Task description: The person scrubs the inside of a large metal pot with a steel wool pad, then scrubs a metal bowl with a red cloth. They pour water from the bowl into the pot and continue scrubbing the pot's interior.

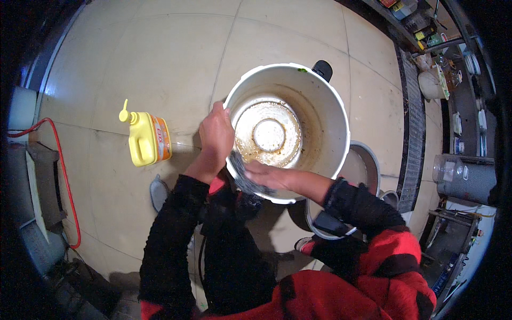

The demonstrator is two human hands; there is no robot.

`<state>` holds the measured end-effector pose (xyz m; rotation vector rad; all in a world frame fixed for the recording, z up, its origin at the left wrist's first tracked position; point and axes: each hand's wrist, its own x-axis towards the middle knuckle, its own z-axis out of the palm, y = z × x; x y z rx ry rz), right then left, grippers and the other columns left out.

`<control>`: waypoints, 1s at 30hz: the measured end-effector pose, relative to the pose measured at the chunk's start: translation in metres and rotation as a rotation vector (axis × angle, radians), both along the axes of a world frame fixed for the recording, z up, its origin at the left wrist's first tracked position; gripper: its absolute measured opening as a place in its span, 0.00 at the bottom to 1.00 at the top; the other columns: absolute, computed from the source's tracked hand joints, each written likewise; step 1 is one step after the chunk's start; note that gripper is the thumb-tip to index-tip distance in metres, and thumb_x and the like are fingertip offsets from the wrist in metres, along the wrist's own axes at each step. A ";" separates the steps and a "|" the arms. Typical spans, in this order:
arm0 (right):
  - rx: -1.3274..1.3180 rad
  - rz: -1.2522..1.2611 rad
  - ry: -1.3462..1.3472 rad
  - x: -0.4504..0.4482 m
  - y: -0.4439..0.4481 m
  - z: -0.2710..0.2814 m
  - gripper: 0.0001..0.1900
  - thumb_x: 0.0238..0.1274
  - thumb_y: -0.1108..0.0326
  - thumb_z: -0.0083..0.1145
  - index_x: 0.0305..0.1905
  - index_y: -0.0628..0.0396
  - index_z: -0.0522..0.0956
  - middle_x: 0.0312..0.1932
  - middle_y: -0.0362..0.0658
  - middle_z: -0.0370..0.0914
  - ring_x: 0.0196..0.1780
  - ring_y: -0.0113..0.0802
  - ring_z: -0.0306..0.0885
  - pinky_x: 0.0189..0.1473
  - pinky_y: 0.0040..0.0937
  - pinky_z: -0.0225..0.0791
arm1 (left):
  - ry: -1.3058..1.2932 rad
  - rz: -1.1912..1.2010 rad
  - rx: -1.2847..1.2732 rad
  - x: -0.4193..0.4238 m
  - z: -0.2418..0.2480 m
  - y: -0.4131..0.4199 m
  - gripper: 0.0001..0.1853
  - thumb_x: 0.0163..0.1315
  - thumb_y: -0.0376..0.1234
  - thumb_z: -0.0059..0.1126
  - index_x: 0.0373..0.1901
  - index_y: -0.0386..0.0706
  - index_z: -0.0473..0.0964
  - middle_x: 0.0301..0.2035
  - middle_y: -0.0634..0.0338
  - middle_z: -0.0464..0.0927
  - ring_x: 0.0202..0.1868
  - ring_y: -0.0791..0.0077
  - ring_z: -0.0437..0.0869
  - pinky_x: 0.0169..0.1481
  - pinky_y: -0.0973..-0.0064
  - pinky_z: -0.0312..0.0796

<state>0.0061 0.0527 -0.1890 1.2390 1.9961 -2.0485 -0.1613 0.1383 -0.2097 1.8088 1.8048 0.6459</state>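
Observation:
A large, deep metal pot [320, 120] stands open before me, with brown residue on its inner bottom and wall and a green scrap near the far rim. My left hand [217, 134] grips its left rim. At the near left rim, my right hand [266, 175] presses on a grey scouring pad [242, 172], partly blurred, that lies over the rim's edge. A black handle [322, 71] juts from the pot's far side. Left of the pot, a yellow pump bottle [144, 140] stands on the tiled floor.
More metal pots [370, 160] sit at the near right, partly under my right arm. A grey oval object [159, 194] lies by my left sleeve. A red hose [64, 176] runs along the left. A floor drain grate [412, 132] and loaded shelves [460, 96] are at the right.

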 end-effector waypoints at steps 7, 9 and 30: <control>0.524 0.891 -0.674 0.110 -0.017 0.016 0.13 0.60 0.55 0.47 0.43 0.44 0.79 0.46 0.37 0.76 0.57 0.39 0.69 0.52 0.52 0.60 | -0.004 -0.126 -0.080 -0.006 0.003 0.016 0.12 0.64 0.34 0.52 0.44 0.37 0.67 0.33 0.41 0.79 0.35 0.41 0.81 0.39 0.51 0.73; 0.628 0.798 -0.804 0.102 -0.024 0.016 0.10 0.57 0.56 0.48 0.38 0.42 0.80 0.42 0.34 0.77 0.53 0.37 0.70 0.48 0.52 0.60 | -0.156 -0.103 -0.039 -0.013 0.003 0.006 0.18 0.61 0.33 0.54 0.51 0.38 0.65 0.35 0.40 0.79 0.37 0.42 0.81 0.41 0.53 0.74; 0.689 0.860 -0.887 0.119 -0.026 0.048 0.09 0.56 0.56 0.50 0.36 0.38 0.82 0.43 0.32 0.77 0.53 0.36 0.68 0.50 0.46 0.56 | 0.113 -0.400 -0.074 -0.016 0.014 0.032 0.19 0.55 0.27 0.53 0.49 0.34 0.65 0.30 0.35 0.77 0.36 0.37 0.79 0.40 0.48 0.71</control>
